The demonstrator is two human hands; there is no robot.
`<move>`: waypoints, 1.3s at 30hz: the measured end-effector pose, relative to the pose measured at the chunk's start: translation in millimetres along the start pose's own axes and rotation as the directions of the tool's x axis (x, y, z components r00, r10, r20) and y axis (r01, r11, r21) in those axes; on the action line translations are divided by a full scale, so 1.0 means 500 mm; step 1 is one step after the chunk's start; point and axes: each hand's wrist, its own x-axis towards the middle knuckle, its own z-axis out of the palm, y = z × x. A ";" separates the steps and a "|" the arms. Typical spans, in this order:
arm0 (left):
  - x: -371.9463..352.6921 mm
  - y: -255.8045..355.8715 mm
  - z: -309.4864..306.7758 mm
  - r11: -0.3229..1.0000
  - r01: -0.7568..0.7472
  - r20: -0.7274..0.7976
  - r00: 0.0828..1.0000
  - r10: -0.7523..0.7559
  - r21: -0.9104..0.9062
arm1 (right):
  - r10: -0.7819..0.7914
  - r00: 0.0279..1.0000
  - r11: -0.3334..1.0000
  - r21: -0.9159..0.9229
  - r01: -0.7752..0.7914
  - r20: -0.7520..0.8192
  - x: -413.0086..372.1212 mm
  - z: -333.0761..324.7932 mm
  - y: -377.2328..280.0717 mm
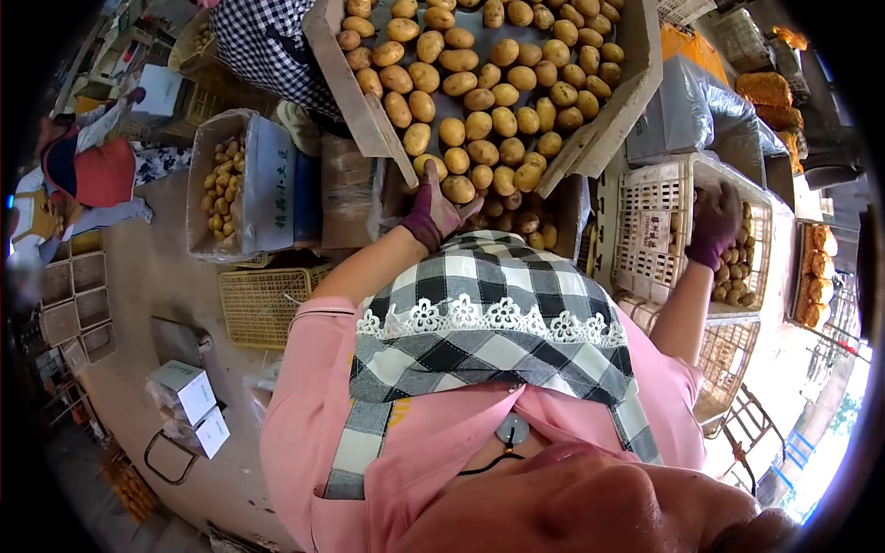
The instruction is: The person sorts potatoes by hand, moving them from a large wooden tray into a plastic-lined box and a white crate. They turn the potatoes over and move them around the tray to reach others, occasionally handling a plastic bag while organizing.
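Standing at the left of the frame is a person in red point(101, 170); to the right, a pale carton point(269, 189) filled with potatoes carries a vertical line of blue Chinese characters, too skewed to read surely. Below it sits a yellow crate point(265, 309), and in the lower left a white box point(184, 392) bears faint green print, too small to read. Near the upper centre, the left hand point(433, 210), in a purple glove, reaches up from a bent forearm to the narrow mouth of a wooden-sided tray point(373, 111), palm turned up, thumb raised beside the lowest potatoes and fingers stretched to the right; its grip is spread wide. Potatoes point(479, 127) lie loose across the tray, thickest on its right side and toward the mouth, with more in a container just below. At the right, the right arm bends upward and the right hand point(714, 226), gloved alike, reaches over the near wall of a white lattice crate point(653, 241), beside the potatoes inside; whether its grip is closed on anything cannot be told. A white label point(655, 231) on that crate shows red Chinese characters, not surely legible.
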 end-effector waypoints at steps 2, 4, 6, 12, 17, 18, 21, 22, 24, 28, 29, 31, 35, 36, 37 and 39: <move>-0.010 -0.002 0.005 0.996 -0.025 -0.008 1.000 0.026 0.089 | -0.204 0.978 0.833 0.532 0.153 0.039 0.019 0.006 -0.215; 0.000 -0.003 0.001 0.986 -0.060 -0.060 0.996 0.071 0.157 | -0.392 0.889 0.661 0.745 0.095 0.234 0.008 0.039 -0.406; 0.007 -0.002 -0.007 0.968 -0.083 -0.122 0.986 0.114 0.237 | -0.522 0.614 0.803 0.583 0.120 0.592 0.029 0.074 -0.558; -0.068 0.007 0.040 0.999 0.050 0.033 0.998 -0.050 0.010 | -0.503 0.372 0.828 0.310 0.467 0.780 0.002 0.267 -0.720; -0.004 -0.007 0.006 0.986 0.093 0.097 0.992 -0.080 -0.136 | -0.495 0.540 0.822 0.568 0.039 0.680 0.004 0.279 -0.664; -0.010 -0.003 0.026 0.991 0.063 0.098 0.994 -0.052 -0.116 | -0.452 0.603 0.832 0.555 0.020 0.657 0.011 0.240 -0.643; 0.009 0.007 0.017 0.989 0.050 0.194 0.981 -0.023 -0.139 | -0.391 0.807 0.608 0.783 -0.134 0.442 0.034 0.113 -0.464; 0.014 0.009 0.017 0.989 0.052 0.212 0.977 -0.022 -0.138 | -0.264 0.907 0.671 0.738 -0.073 0.329 0.040 0.055 -0.386; 0.015 0.015 0.029 0.975 0.102 0.217 0.975 -0.058 -0.197 | -0.009 0.991 0.777 0.624 -0.075 0.130 0.040 0.066 -0.106; 0.035 0.024 0.010 0.977 0.136 0.135 0.984 -0.114 -0.163 | 0.178 0.974 0.916 -0.385 -0.110 0.144 -0.009 -0.076 0.118; 0.042 0.023 -0.001 0.986 0.117 0.147 0.984 -0.099 -0.118 | 0.118 0.982 0.979 -0.182 -0.090 0.149 -0.001 -0.072 0.082; 0.054 0.027 -0.013 0.976 0.163 0.105 0.983 -0.149 -0.143 | -0.083 0.980 0.980 0.193 0.047 0.181 0.020 -0.063 -0.076; 0.035 0.028 -0.004 0.971 0.166 0.084 0.985 -0.154 -0.174 | -0.549 0.741 0.812 0.458 0.363 0.386 0.003 0.046 -0.414; 0.020 0.024 0.004 0.997 0.058 0.097 0.994 -0.053 -0.051 | -0.660 0.569 0.748 0.362 0.556 0.490 -0.022 0.119 -0.456; 0.021 0.027 -0.002 0.998 0.057 0.059 0.997 -0.055 -0.024 | -0.328 0.331 0.841 0.114 0.529 0.885 -0.039 0.127 -0.541; 0.007 0.033 0.001 0.997 0.074 0.053 0.996 -0.076 0.029 | -0.372 0.345 0.799 0.109 0.591 0.862 -0.073 0.178 -0.583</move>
